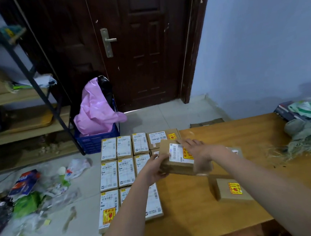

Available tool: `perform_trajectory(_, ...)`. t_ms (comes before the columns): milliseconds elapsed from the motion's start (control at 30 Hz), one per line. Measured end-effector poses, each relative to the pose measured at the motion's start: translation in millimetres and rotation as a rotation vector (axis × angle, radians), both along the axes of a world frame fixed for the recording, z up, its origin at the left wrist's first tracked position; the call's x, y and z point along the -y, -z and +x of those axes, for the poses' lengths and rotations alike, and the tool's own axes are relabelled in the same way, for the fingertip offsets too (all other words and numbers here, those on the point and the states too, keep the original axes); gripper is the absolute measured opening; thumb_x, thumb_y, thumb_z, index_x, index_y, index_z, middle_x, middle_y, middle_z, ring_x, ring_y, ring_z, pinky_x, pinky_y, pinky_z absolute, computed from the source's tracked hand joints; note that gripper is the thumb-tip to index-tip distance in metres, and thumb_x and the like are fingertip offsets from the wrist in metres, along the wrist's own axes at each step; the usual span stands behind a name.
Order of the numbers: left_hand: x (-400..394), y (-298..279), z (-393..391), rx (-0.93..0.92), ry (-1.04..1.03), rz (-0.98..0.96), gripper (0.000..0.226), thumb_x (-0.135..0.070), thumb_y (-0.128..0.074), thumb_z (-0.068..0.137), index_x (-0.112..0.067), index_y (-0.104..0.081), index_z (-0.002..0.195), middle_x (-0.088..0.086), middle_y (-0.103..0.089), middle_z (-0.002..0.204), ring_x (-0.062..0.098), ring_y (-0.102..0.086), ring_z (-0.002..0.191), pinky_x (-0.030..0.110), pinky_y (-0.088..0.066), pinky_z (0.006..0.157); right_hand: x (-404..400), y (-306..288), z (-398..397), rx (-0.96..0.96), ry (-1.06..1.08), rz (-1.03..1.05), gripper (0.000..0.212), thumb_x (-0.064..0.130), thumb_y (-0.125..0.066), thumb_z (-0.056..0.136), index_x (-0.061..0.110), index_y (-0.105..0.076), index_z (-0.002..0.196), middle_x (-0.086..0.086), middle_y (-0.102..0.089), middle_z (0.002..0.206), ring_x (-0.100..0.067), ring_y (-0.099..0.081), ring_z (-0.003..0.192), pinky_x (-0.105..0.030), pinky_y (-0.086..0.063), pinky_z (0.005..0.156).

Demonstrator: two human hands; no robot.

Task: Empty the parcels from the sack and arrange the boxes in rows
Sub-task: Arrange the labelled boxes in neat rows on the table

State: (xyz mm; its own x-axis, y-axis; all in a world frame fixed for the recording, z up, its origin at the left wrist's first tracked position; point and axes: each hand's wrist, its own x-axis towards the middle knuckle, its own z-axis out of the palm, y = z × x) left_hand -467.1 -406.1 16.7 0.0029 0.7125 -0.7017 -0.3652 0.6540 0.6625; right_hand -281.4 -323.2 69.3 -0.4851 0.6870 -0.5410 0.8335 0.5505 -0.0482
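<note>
Both hands on one cardboard box (181,160) held above the desk (246,138): left hand (156,167) gripping its near-left edge with fingers curled around it, right hand (195,148) laid flat on top, fingers spread. Labelled boxes (125,172) in neat rows along the desk's left edge, just beside the held one. Another box (232,190) alone near the right forearm; greenish sack (306,134) crumpled at the far right.
</note>
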Motion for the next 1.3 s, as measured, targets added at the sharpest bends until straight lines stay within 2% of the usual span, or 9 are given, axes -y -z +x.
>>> perform_trajectory(133, 25, 11, -5, 0.157, -0.103, -0.016, 0.036, -0.02, -0.075, 0.084, -0.011, -0.058, 0.114, 0.012, -0.058, 0.107, 0.027, -0.058, 0.096, 0.052, -0.052, 0.097, 17, 16, -4, -0.481, 0.519, 0.074, 0.114, 0.028, -0.079, 0.077, 0.03, 0.004, 0.157, -0.004, -0.001, 0.165, -0.035, -0.007, 0.15, -0.042, -0.019, 0.118)
perform_trajectory(200, 35, 19, -3, 0.227, -0.151, -0.039, 0.032, -0.022, -0.076, 0.083, -0.013, -0.057, 0.107, 0.013, -0.058, 0.103, 0.03, -0.059, 0.098, 0.054, -0.049, 0.1, 29, 25, -8, -0.738, 0.935, -0.236, 0.099, 0.038, -0.072, 0.087, 0.023, -0.005, 0.157, -0.004, -0.008, 0.164, -0.036, -0.023, 0.145, -0.044, -0.032, 0.112)
perform_trajectory(300, 42, 24, 3, 0.117, -0.042, -0.046, 0.071, -0.03, -0.088, 0.065, -0.015, -0.052, 0.124, 0.01, -0.061, 0.111, 0.029, -0.063, 0.101, 0.049, -0.053, 0.095, 46, 41, -15, -0.985, 1.191, -0.724, 0.068, 0.05, -0.064, 0.09, 0.012, -0.045, 0.144, -0.019, -0.054, 0.14, -0.037, -0.057, 0.12, -0.053, -0.044, 0.104)
perform_trajectory(400, 45, 23, 5, 0.067, 0.083, -0.038, 0.088, -0.029, -0.092, 0.059, -0.019, -0.046, 0.133, 0.006, -0.059, 0.125, 0.025, -0.063, 0.108, 0.046, -0.051, 0.098, 54, 52, -21, -1.094, 1.218, -0.698, 0.051, 0.036, -0.077, 0.083, 0.008, -0.064, 0.123, -0.012, -0.075, 0.108, -0.037, -0.066, 0.109, -0.062, -0.047, 0.099)
perform_trajectory(667, 47, 29, 7, -0.171, 0.007, 0.005, 0.112, -0.038, -0.084, 0.074, -0.019, -0.01, 0.156, 0.011, -0.04, 0.152, 0.03, -0.044, 0.135, 0.046, -0.037, 0.109, 51, 76, -10, -1.192, 1.274, -0.686, 0.057, 0.013, -0.083, 0.077, 0.02, -0.051, 0.124, -0.007, -0.071, 0.113, -0.029, -0.067, 0.1, -0.056, -0.051, 0.091)
perform_trajectory(833, 46, 30, 10, -0.276, -0.019, 0.061, 0.063, -0.047, -0.061, 0.092, -0.026, -0.04, 0.148, 0.006, -0.05, 0.144, 0.025, -0.05, 0.127, 0.042, -0.046, 0.103, 46, 82, -5, -1.129, 1.159, -0.738, 0.059, 0.012, -0.081, 0.079, 0.023, -0.054, 0.13, -0.006, -0.074, 0.11, -0.028, -0.07, 0.099, -0.046, -0.056, 0.08)
perform_trajectory(967, 41, 31, 18, -0.142, 0.002, 0.057, 0.071, -0.056, -0.067, 0.084, -0.038, -0.035, 0.145, -0.002, -0.059, 0.133, 0.019, -0.059, 0.111, 0.036, -0.053, 0.076, 44, 82, -5, -1.168, 1.056, -0.821, 0.052, 0.014, -0.078, 0.083, 0.027, -0.058, 0.128, -0.005, -0.074, 0.112, -0.027, -0.071, 0.103, -0.05, -0.053, 0.096)
perform_trajectory(1133, 33, 38, 19, -0.158, -0.053, 0.035, 0.065, -0.057, -0.074, 0.077, -0.017, -0.06, 0.125, 0.001, -0.074, 0.108, 0.022, -0.069, 0.102, 0.045, -0.055, 0.092, 43, 75, -5, -1.152, 1.043, -0.835, 0.033, 0.038, -0.067, 0.091, 0.029, -0.063, 0.123, -0.005, -0.075, 0.112, -0.025, -0.072, 0.104, -0.048, -0.055, 0.095)
perform_trajectory(1300, 29, 39, 15, -0.213, -0.034, 0.017, 0.055, -0.054, -0.074, 0.078, -0.016, -0.065, 0.116, 0.001, -0.076, 0.101, 0.021, -0.071, 0.097, 0.04, -0.058, 0.086, 44, 82, -5, -1.129, 1.089, -0.795, 0.037, 0.046, -0.062, 0.092, 0.025, -0.065, 0.122, -0.005, -0.076, 0.108, -0.025, -0.073, 0.1, -0.047, -0.056, 0.092)
